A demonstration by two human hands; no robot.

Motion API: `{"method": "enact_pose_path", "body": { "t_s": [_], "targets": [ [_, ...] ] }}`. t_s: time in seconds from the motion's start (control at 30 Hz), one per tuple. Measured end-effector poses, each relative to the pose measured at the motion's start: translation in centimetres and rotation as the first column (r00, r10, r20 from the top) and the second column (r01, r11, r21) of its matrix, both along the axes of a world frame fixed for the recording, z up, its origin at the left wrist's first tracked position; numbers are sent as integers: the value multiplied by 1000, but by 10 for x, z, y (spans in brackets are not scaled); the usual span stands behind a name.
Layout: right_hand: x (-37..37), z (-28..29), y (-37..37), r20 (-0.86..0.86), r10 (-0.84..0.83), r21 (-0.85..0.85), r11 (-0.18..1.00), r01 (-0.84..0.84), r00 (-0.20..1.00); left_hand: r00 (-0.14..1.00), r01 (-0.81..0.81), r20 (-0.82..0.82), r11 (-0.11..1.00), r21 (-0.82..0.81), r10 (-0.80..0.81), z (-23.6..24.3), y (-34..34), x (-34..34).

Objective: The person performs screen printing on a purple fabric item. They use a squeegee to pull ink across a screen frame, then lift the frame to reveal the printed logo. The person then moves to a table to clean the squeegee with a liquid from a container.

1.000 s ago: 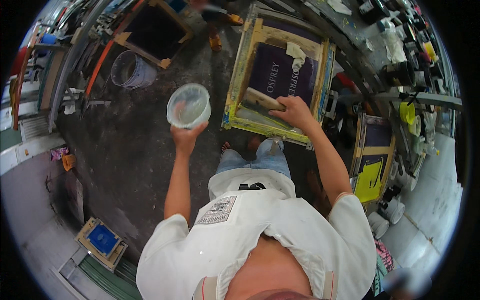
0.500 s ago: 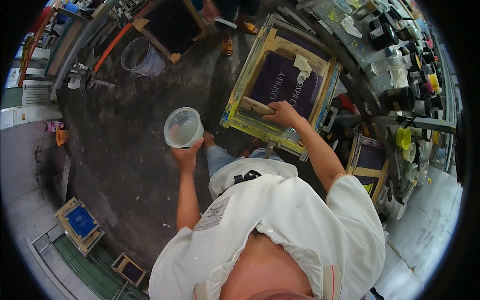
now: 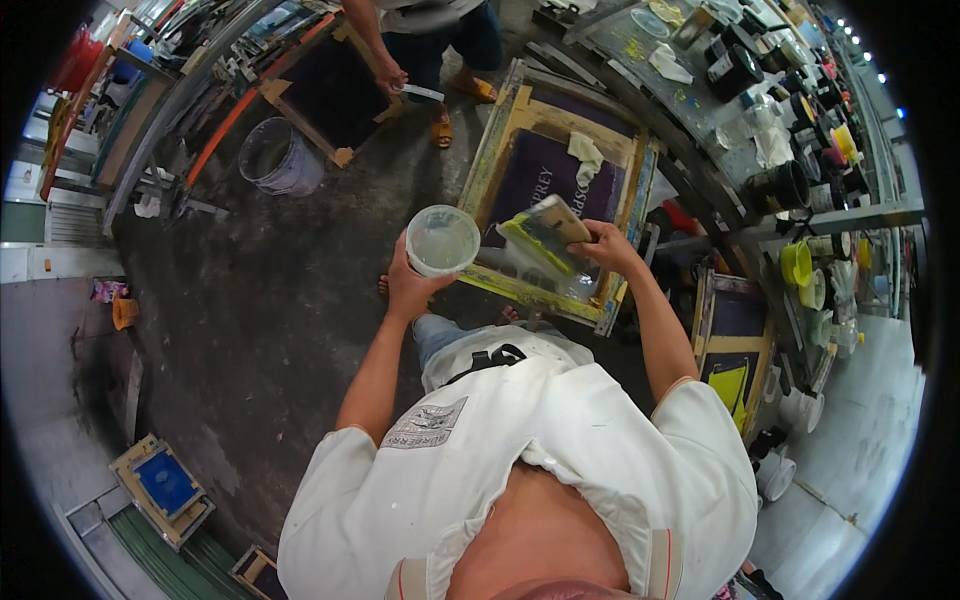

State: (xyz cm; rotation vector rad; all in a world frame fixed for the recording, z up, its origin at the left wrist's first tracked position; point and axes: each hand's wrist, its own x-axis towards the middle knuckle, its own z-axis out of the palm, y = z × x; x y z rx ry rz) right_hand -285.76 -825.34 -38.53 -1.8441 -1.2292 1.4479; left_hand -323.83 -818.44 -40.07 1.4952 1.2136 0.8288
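My left hand [image 3: 408, 288] grips a round translucent plastic tub [image 3: 440, 268] from below and its left side; what is inside is hard to make out. Closed around one end of a squeegee [image 3: 548, 235] is my right hand [image 3: 608, 246]. Yellow-green ink coats the squeegee's edge, and it is raised at a tilt over the near part of a screen-printing frame [image 3: 503, 150]. The frame has a dark purple mesh with pale lettering and a tape-covered border. A crumpled whitish cloth [image 3: 585, 157] lies on the mesh, beyond the squeegee.
At the far side a person [image 3: 420, 50] stands holding a pale flat strip, beside another dark screen [image 3: 330, 95]. A dirty bucket [image 3: 283, 160] is on the floor at left. Along the right runs a bench [image 3: 665, 100] crowded with ink jars. More frames [image 3: 735, 345] lean below it.
The squeegee has been lifted and turned off the frame's left side toward the right. My left hand has brought the tub rightward, closer to the frame. More of the other person shows.
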Motion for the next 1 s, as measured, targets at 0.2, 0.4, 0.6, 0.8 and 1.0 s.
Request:
{"method": "enact_pose_path", "body": {
  "t_s": [0.2,0.4,0.6,0.8,1.0],
  "targets": [
    [2,12,-59,3,-219,282,936,209,976,966,148,-247,945,291,-76,-15,15,31],
    [-17,23,-101,-4,-404,480,801,356,915,857,305,-503,899,314,-115,-26,-6,87],
    [-43,40,-106,-293,-538,576,561,595,791,907,330,-373,882,338,-197,-36,-35,134],
    [-52,64,-114,-272,-577,673,458,581,770,964,258,-118,945,203,-238,-2,-46,162],
    [-52,67,-115,-148,-618,822,358,443,772,973,225,17,964,140,-230,42,-44,160]
  ]
}}
